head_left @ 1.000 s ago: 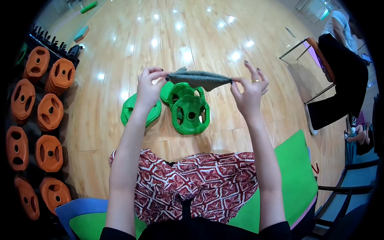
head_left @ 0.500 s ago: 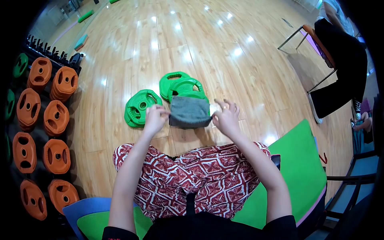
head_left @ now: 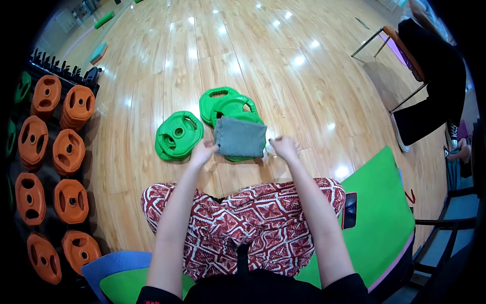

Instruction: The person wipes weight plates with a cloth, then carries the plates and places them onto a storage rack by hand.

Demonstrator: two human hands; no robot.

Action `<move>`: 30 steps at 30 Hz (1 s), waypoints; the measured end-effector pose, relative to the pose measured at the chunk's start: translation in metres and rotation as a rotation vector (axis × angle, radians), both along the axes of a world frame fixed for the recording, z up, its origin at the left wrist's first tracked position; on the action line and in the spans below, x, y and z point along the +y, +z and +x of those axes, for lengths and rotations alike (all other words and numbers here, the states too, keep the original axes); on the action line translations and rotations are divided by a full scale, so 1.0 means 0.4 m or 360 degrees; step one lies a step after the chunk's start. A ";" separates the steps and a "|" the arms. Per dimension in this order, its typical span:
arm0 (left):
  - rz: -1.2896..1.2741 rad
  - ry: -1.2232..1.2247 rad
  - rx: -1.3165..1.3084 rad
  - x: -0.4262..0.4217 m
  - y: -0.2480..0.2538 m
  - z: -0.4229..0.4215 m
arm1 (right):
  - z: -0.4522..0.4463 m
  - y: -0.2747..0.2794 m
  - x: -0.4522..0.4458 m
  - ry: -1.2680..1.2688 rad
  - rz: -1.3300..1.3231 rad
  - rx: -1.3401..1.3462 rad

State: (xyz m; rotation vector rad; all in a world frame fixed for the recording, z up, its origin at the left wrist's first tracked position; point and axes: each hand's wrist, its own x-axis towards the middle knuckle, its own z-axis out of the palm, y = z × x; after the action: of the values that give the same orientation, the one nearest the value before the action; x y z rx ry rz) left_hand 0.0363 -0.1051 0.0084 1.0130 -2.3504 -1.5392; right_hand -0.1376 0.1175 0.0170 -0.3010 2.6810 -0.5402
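A folded grey cloth [head_left: 240, 137] lies over the front part of the stacked green weight plates [head_left: 234, 105]. My left hand [head_left: 204, 151] is at the cloth's lower left corner, with its fingers pinched together on the edge. Just off the cloth's right edge is my right hand [head_left: 285, 147], its fingers bent but apart and holding nothing; a small gap separates it from the cloth. Left of the cloth, another pile of green plates [head_left: 178, 133] rests on the wooden floor.
Orange weight plates [head_left: 69, 152] fill a rack at the left. A phone [head_left: 349, 210] lies on the green mat [head_left: 379, 202] at my right. A person in black trousers [head_left: 435, 91] is by a chair [head_left: 405, 53] at the upper right.
The grey cloth has come down from between my raised hands and now lies flatter on the green plates. My right hand has let go of it and moved slightly away.
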 end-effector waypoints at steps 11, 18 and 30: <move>0.0316 0.0515 -0.0266 0.033 -0.078 -0.031 | 0.011 -0.288 -0.028 -0.0151 -0.0690 -0.0835; 0.0086 0.0735 -0.0422 0.041 0.002 -0.027 | 0.175 0.057 -0.148 0.0073 -0.0535 0.0416; 0.0773 0.0774 0.0269 0.026 -0.152 -0.051 | 0.315 0.029 -0.227 0.0724 -0.0554 0.0669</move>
State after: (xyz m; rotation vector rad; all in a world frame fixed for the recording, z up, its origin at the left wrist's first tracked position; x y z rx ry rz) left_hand 0.0159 -0.0946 -0.0522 1.3566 -1.4893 -1.9165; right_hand -0.0115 0.0266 0.0286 -1.2057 2.7461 -0.8688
